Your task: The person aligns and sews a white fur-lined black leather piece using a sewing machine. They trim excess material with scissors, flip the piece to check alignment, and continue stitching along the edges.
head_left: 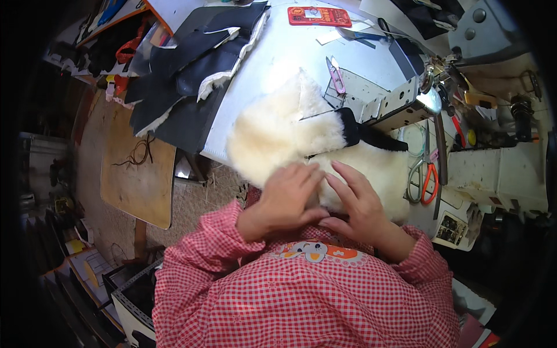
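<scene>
A cream fur piece [264,130] with a black band [349,126] lies at the table's near edge, partly under the sewing machine. Its right part [377,171] spreads beneath the machine's arm. My left hand [287,197] is bent over the near edge of the fur, its fingertips slightly smeared and seemingly pinching it. Close beside it, my right hand [361,206] rests against the fur with fingers apart and stretched out. Both thumbs point toward each other, almost touching. What lies beneath my palms is hidden.
The sewing machine [400,107] has its lamp lit. Pink thread snips [335,75] and a red phone [319,16] lie farther back. Black fur-lined pieces [203,64] are piled at left. Orange-handled scissors [429,182] hang at right. A wooden board [136,180] stands left.
</scene>
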The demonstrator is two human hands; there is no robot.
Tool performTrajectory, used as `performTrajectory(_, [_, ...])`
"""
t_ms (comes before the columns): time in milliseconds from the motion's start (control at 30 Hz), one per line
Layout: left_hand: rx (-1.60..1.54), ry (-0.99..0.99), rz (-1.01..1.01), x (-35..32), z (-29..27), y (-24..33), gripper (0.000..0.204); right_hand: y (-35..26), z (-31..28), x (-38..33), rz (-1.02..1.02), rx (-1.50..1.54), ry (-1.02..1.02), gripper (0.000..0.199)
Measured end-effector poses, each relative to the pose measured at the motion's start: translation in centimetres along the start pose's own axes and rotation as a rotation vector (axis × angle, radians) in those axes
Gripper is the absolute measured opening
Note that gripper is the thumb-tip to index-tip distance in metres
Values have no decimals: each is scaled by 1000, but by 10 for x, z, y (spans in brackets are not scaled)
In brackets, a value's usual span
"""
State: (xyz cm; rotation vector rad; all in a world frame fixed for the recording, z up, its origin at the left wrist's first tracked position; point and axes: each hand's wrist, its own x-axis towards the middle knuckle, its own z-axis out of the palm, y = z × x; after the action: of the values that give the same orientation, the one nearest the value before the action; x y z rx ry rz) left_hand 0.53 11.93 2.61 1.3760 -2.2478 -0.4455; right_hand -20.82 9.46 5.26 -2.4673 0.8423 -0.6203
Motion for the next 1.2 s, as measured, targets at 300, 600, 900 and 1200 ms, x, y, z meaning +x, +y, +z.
performTrajectory(300, [476, -161, -251, 30, -21, -102, 54, 22, 59, 24, 21, -325, -110, 65])
performTrajectory(600, [369, 283, -420, 43, -18, -124, 58, 28, 46, 49, -82, -47, -70, 41])
performTrajectory(900, [-12, 502, -403, 57, -51, -115, 34, 33, 60, 52, -186, -13, -9, 27])
performTrajectory(1200, [183, 240, -228, 44, -24, -107, 32, 33, 57, 48, -116, 134, 95, 18])
